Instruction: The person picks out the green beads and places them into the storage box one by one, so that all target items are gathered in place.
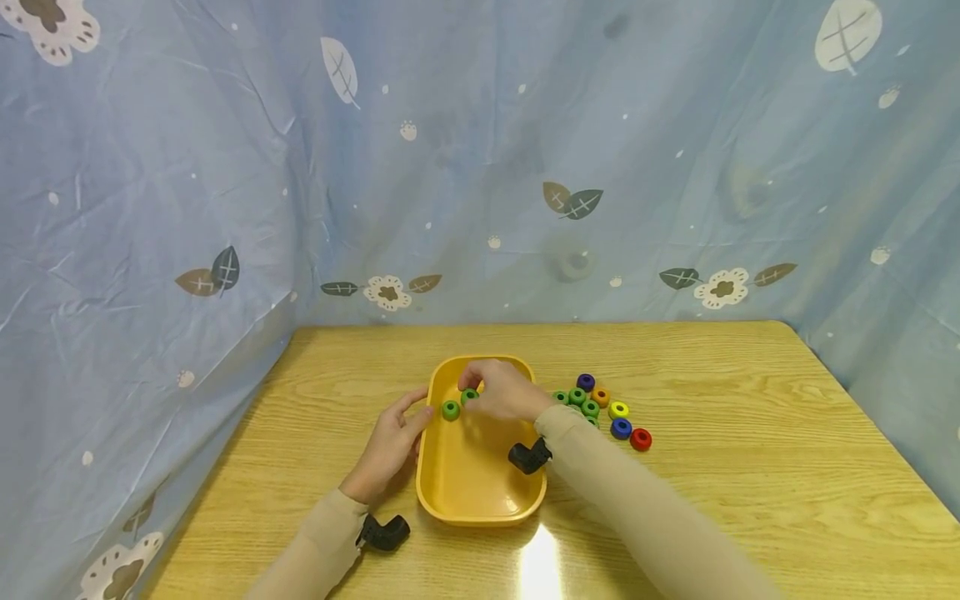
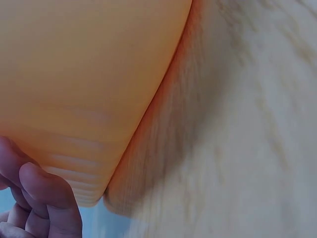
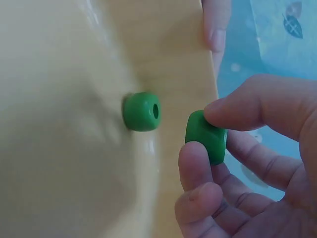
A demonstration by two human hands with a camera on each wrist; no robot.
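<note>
My right hand [image 1: 501, 390] is over the far end of a yellow tray [image 1: 480, 479]. It pinches a green bead [image 3: 202, 136] between thumb and fingertips, held above the tray floor in the right wrist view. Another green bead [image 3: 142, 112], its hole showing, lies inside the tray close to the left wall. At the tray's left side, my left hand [image 1: 390, 440] grips the rim, with the thumb at the top edge. The left wrist view shows its fingers [image 2: 47, 186] curled by the tray's outer wall.
Right of the tray, several green beads [image 1: 591, 408] lie bunched on the wooden table [image 1: 735, 467]. Around them are dark blue [image 1: 586, 382], orange [image 1: 601, 397], yellow [image 1: 618, 409], blue [image 1: 621, 428] and red beads [image 1: 641, 439]. A patterned blue curtain [image 1: 465, 167] hangs behind the table.
</note>
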